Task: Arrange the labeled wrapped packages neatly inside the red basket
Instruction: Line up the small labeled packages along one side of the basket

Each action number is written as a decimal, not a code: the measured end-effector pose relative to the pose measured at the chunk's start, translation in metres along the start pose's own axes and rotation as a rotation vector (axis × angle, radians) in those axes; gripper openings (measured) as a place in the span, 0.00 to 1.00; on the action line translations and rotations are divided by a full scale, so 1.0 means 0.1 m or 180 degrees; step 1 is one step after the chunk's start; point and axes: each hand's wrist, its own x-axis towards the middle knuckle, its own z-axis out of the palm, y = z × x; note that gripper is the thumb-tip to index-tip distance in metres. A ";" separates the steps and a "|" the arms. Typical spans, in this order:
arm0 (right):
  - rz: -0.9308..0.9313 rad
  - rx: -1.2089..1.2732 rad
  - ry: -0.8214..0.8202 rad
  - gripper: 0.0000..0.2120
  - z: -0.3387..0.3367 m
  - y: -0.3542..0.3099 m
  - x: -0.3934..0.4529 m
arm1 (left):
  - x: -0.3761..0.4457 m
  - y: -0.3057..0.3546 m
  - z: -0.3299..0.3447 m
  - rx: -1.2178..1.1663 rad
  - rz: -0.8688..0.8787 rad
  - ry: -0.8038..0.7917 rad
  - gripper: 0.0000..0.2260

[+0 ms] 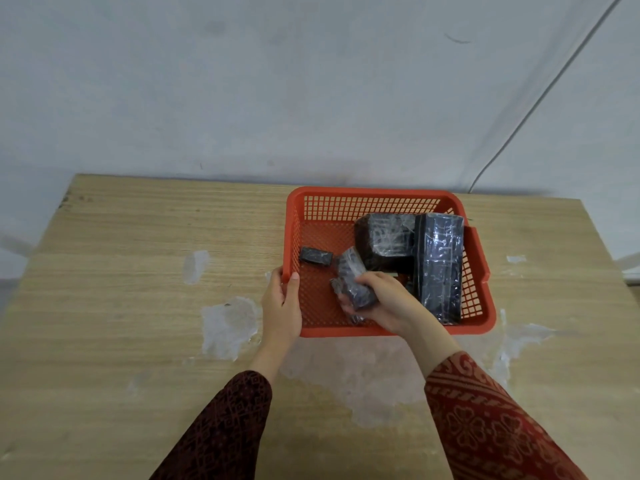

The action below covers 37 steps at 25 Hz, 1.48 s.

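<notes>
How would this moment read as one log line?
left hand: grips red basket rim | right hand: holds wrapped package inside basket

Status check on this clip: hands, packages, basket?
Left hand gripping basket rim. Right hand holding wrapped package inside the basket. Three other packages already in. Nothing in the way.

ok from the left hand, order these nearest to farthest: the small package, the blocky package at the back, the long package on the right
Measured from the left hand on the basket's left rim:
1. small package, left side of the basket floor
2. blocky package, back middle
3. long package, along the right wall
</notes>
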 end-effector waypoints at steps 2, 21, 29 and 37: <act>0.0088 0.0146 -0.0280 0.09 -0.03 0.00 -0.03 | 0.00 0.01 0.00 0.0059 0.0029 0.0021 0.05; -0.2655 -0.3958 0.0286 0.22 0.30 -0.64 0.44 | -0.01 0.03 0.00 0.0026 -0.0074 0.0006 0.06; -0.0837 -0.0513 0.0942 0.39 0.69 -0.52 0.83 | 0.00 -0.01 0.01 0.0037 -0.0032 0.0065 0.06; -0.0673 0.0816 0.1355 0.21 0.91 -0.36 0.94 | 0.00 0.00 0.00 -0.0022 0.0004 0.0059 0.06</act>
